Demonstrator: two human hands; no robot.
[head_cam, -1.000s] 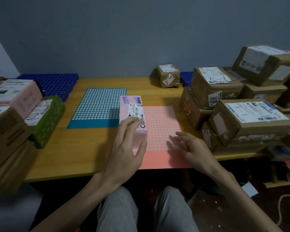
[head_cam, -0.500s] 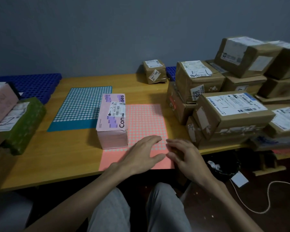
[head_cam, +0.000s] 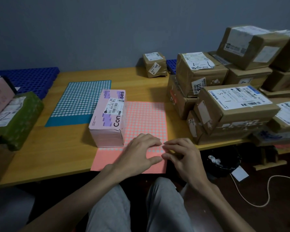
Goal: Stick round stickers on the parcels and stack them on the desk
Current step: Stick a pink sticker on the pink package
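Pink parcel (head_cam: 108,118) overlapping coral sticker sheet (head_cam: 146,118)

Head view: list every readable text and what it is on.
"Con" and "ses": top of the pink box.
"409": front of the small brown parcel.
"1011": side of the middle brown parcel.
"3-1", handwritten: top of the front brown parcel.
Remaining label print: too small or blurred.

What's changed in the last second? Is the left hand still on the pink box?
No. The left hand let go of the pink box and moved right, onto the near corner of the pink sticker sheet, fingers flat. The right hand closed in to meet it, fingertips curled at the sheet; whether it has a sticker is unclear. Box, teal sheet and brown parcels stayed put.
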